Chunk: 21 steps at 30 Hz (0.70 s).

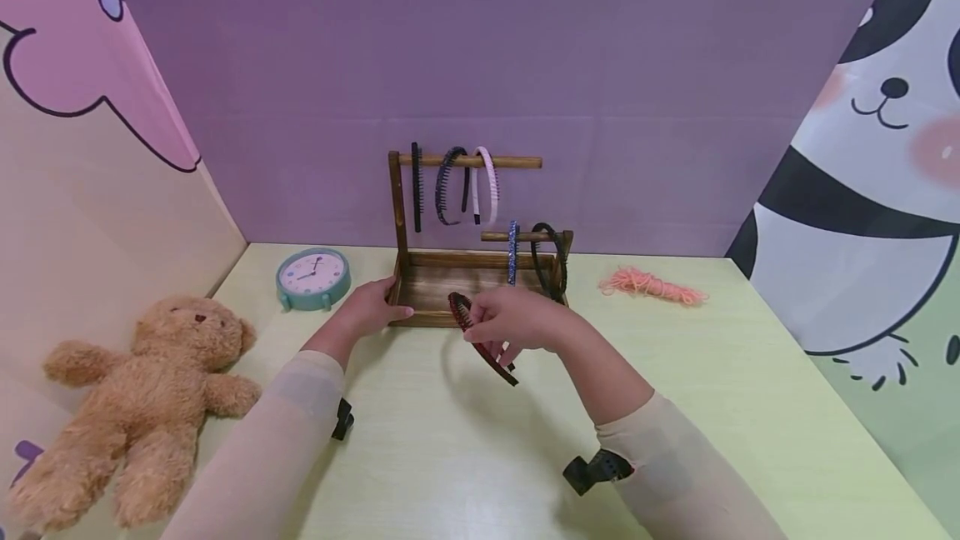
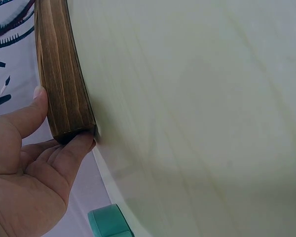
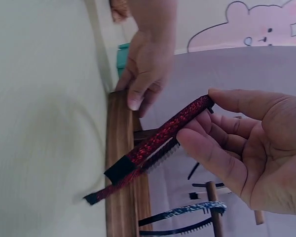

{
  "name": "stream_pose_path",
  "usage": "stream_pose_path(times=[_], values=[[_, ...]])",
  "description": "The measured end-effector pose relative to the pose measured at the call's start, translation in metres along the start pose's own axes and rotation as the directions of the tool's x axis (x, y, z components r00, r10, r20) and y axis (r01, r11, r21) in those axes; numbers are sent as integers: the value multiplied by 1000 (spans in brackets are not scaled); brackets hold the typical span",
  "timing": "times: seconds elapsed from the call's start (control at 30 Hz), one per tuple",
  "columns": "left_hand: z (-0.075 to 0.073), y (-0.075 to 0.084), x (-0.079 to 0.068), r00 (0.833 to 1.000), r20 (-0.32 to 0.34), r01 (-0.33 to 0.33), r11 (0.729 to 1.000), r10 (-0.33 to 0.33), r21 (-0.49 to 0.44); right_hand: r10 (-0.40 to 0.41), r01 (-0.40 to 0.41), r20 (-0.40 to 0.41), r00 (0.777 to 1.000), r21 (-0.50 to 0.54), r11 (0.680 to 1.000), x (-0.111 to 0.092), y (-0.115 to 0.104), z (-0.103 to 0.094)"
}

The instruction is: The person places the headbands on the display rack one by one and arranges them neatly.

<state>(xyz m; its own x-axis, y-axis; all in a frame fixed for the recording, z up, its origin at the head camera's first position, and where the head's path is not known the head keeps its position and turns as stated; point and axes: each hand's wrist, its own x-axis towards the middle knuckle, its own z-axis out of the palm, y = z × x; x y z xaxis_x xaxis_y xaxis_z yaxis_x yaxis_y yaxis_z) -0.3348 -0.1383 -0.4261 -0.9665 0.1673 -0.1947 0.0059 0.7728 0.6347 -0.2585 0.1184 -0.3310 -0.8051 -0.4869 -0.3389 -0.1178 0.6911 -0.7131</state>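
My left hand (image 1: 365,312) grips the left end of a wooden headband rack (image 1: 431,320), thumb over the tray wall and fingers outside it. In the left wrist view, the fingers touch the end of the brown wood (image 2: 64,69). My right hand (image 1: 521,319) pinches a red glittery headband (image 3: 170,127) near its curved top, in front of the tray; its black-tipped ends point down toward the table. On the upper bar hang a black headband (image 1: 417,190), a dark toothed one (image 1: 442,186) and a pale pink one (image 1: 492,182). The lower bar carries a blue glittery headband (image 1: 513,250) and a black one (image 1: 560,261).
A teal clock (image 1: 313,277) stands left of the rack, close to my left hand. A brown teddy bear (image 1: 150,407) lies at the left side. Pink cord (image 1: 651,285) lies bundled to the right on the pale table (image 1: 420,457). A purple backdrop (image 1: 300,107) rises behind.
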Motion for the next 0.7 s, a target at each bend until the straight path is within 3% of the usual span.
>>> stream_pose_path(times=[0.17, 0.43, 0.7], values=[[0, 0, -1, 1000, -2, -4, 1000, 4, -5, -69, 71, -26, 997, 79, 994, -8, -2, -7], [1, 0, 1, 1000, 7, 5, 1000, -5, -13, -120, 132, -109, 987, 112, 985, -20, -8, -17], [2, 0, 1, 1000, 9, 13, 999, -13, -34, -229, 262, -261, 938, 103, 959, -36, -15, -35]])
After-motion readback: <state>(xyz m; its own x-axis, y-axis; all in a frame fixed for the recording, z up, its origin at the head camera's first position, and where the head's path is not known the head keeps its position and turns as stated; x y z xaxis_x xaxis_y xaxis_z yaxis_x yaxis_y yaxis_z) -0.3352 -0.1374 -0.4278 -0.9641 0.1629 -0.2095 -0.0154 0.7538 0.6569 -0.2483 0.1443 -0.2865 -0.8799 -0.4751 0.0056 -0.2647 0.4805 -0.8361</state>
